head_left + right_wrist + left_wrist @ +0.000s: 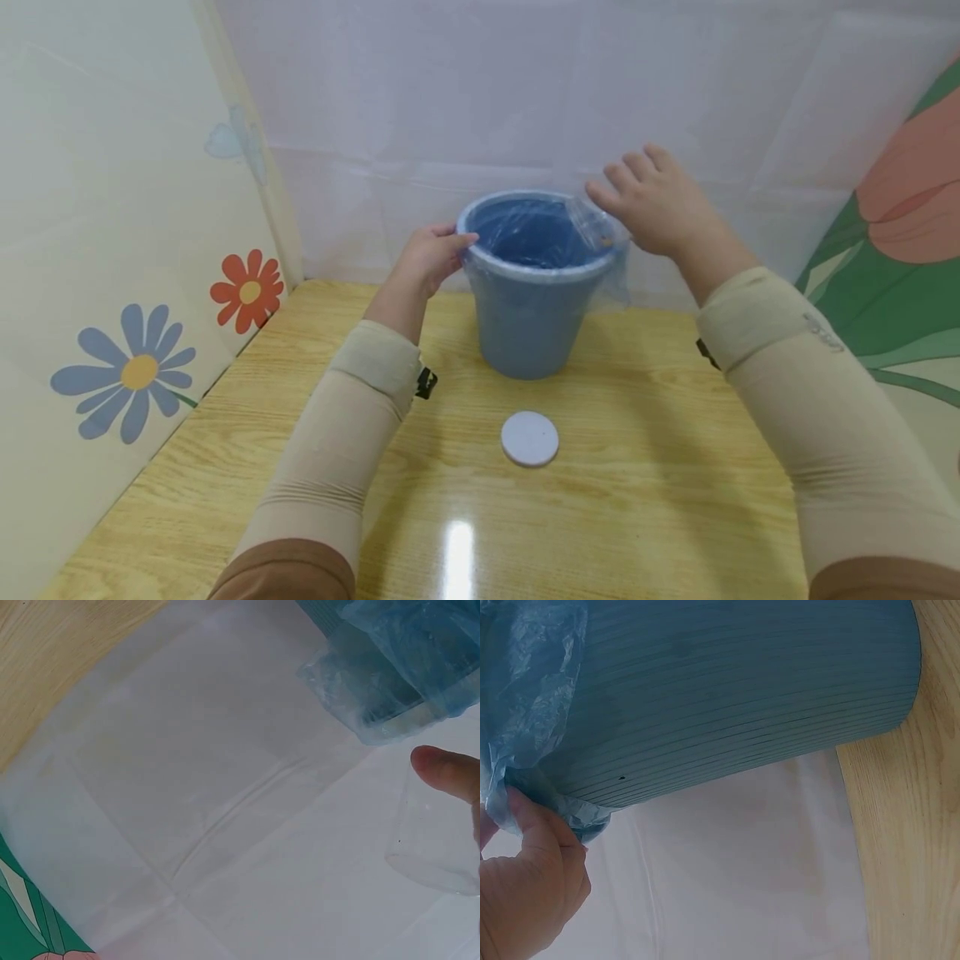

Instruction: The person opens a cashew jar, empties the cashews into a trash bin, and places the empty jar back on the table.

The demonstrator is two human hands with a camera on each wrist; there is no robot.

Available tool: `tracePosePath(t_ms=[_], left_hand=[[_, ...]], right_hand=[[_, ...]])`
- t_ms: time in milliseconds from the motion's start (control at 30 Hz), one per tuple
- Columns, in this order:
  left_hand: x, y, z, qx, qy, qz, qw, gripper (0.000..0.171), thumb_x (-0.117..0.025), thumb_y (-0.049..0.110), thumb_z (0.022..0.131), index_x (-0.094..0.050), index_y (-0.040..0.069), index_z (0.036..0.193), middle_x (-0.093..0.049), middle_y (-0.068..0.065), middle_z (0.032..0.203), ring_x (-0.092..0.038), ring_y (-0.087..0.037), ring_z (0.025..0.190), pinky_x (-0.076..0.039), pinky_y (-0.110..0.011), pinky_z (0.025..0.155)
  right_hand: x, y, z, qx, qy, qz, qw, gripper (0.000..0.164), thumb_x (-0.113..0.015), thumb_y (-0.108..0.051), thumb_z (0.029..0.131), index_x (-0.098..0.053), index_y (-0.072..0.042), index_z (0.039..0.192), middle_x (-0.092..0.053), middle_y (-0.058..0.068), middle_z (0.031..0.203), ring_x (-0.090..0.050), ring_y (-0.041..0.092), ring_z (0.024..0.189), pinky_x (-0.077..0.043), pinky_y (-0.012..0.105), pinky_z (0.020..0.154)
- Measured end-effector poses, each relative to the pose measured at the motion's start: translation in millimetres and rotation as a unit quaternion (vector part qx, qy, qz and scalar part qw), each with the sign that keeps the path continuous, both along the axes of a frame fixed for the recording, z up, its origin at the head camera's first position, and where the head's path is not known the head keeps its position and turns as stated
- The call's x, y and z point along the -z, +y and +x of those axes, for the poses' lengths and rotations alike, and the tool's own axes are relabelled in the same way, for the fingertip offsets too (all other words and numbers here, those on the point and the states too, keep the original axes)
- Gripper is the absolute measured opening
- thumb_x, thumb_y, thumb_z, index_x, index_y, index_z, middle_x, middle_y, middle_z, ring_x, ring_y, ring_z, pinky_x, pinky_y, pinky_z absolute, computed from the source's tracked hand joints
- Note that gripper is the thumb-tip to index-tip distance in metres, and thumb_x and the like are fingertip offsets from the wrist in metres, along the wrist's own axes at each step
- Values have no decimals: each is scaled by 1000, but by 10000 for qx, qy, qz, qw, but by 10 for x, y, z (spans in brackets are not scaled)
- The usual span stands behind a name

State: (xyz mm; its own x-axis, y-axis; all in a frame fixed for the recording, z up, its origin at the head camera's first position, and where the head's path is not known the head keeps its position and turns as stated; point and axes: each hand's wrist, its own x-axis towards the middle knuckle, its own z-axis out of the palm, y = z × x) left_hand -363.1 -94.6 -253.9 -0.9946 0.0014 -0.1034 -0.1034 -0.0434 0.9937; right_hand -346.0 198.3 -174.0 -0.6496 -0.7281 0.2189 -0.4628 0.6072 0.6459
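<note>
A blue trash bin (528, 325) stands upright on the table, lined with a thin clear bluish plastic bag (544, 682) folded over its rim. My left hand (431, 258) pinches the bin's rim and the bag at the left side, thumb on top. Above the right side of the rim, my right hand (648, 200) holds a clear plastic cup (435, 874), tilted over the bin. In the right wrist view only the thumb and part of the cup show. Most of the right fingers' grip is hidden.
A round white disc, like a coaster (529, 438), lies on the wooden table (615, 492) in front of the bin. A white sheet (450, 92) hangs close behind. Panels with painted flowers (138, 372) stand at the left and right.
</note>
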Motion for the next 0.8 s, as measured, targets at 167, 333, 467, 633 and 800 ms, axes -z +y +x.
tracePosePath(t_ms=[167,333,467,633,800], left_hand=[[2,-3,4,0,17,11,10000,44,-65,12,85,-53,5,127,-57,-7,122,-57,-16,106,-48,-25,88],[-5,-6,12,-12,32,23,10000,44,-65,12,85,-53,5,127,-57,-7,122,-57,-16,105,-48,-24,88],[-19,-5,20,-17,1,36,10000,45,-65,12,85,-53,5,128,-57,-7,123,-57,-16,106,-48,-24,88],[-26,2,33,-12,-19,15,10000,44,-65,12,85,-53,5,127,-57,-7,122,-57,-15,105,-48,-24,88],[-25,1,35,-2,-36,63,10000,45,-65,11,85,-52,5,128,-57,-7,123,-57,-16,106,-48,-24,88]], right_hand=[[2,-24,3,15,11,66,10000,53,-53,0,88,-34,-9,137,-40,25,129,-32,44,120,-19,59,105],[-10,-78,32,136,96,337,9993,60,-52,3,87,-29,-10,141,-35,24,135,-27,44,125,-13,58,108],[-5,-108,46,196,230,701,9971,67,-56,4,85,-25,-12,142,-32,22,138,-25,44,127,-9,57,109],[4,-95,32,156,222,839,9961,67,-57,5,84,-28,-12,142,-34,22,137,-26,44,126,-11,57,108],[18,-71,19,93,239,713,9971,66,-58,4,84,-29,-11,141,-36,23,134,-26,44,125,-12,57,108]])
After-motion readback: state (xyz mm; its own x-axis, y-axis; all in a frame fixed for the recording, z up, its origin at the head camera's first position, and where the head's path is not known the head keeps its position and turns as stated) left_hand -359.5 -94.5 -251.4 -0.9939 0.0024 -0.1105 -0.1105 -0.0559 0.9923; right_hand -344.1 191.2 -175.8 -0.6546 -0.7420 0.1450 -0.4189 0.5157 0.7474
